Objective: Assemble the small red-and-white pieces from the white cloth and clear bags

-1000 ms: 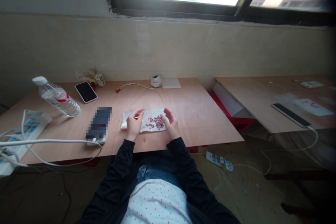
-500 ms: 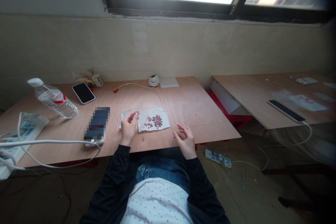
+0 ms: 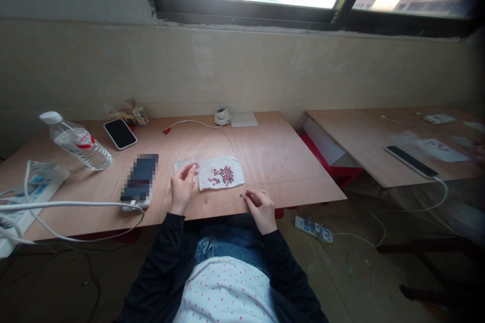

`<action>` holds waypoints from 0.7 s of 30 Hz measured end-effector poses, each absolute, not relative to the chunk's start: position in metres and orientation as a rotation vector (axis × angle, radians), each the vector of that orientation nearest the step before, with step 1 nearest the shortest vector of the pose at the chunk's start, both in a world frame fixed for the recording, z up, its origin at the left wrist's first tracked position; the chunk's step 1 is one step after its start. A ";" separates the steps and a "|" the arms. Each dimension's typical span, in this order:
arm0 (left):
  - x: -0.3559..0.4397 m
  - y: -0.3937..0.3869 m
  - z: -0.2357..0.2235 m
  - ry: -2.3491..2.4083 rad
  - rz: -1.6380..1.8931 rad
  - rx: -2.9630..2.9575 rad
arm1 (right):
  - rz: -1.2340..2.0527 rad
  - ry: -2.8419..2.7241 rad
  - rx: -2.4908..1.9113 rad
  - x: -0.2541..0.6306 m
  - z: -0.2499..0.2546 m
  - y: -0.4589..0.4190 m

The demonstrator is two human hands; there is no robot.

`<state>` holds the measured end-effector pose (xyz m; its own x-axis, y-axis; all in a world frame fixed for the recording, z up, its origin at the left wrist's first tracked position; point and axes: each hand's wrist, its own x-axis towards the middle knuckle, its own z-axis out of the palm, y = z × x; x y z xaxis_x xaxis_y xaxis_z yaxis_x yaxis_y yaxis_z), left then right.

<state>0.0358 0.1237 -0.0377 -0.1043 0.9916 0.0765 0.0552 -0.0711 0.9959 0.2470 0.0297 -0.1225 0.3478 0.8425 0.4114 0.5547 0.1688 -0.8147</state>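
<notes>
A white cloth or paper sheet (image 3: 235, 164) lies on the table, with many small pink and dark bead-like pieces (image 3: 226, 175) heaped on it. My left hand (image 3: 182, 189) is at the sheet's left side, thumb and fingertips pinched together; what they hold, if anything, is too small to name. Below the sheet's right corner, my right hand (image 3: 261, 208) rests near the table's front edge with its fingertips pressed together. A tiny brownish piece (image 3: 241, 195) shows just left of those fingertips; whether they grip it is unclear. Partly behind my left hand lies a clear plastic bag (image 3: 183, 164).
On the left are a water bottle (image 3: 81, 144), a white-edged phone (image 3: 120, 134), a blurred-out phone (image 3: 140, 177) and a power strip (image 3: 34, 207) with cables. A dome camera (image 3: 222, 116) stands at the back. Another table (image 3: 364, 146) on the right bears a charging phone (image 3: 411, 161).
My right hand has moved left and its fingers have closed from apart to a pinch. The tiny brownish piece now shows beside them. My left hand has shifted slightly left, still pinched.
</notes>
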 end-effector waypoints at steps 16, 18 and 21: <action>0.019 0.114 -0.067 1.352 1.427 1.133 | 0.377 -1.533 -1.420 0.205 -0.124 0.038; 0.017 0.113 -0.067 1.357 1.431 1.129 | 0.365 -1.537 -1.435 0.206 -0.122 0.039; 0.016 0.111 -0.067 1.363 1.442 1.133 | 0.323 -1.553 -1.457 0.206 -0.116 0.048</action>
<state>0.0165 0.1114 -0.0669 -0.2482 0.9664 0.0673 0.0131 -0.0661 0.9977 0.2064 0.0481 -0.1155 0.1592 0.8814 0.4447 0.6308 0.2557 -0.7326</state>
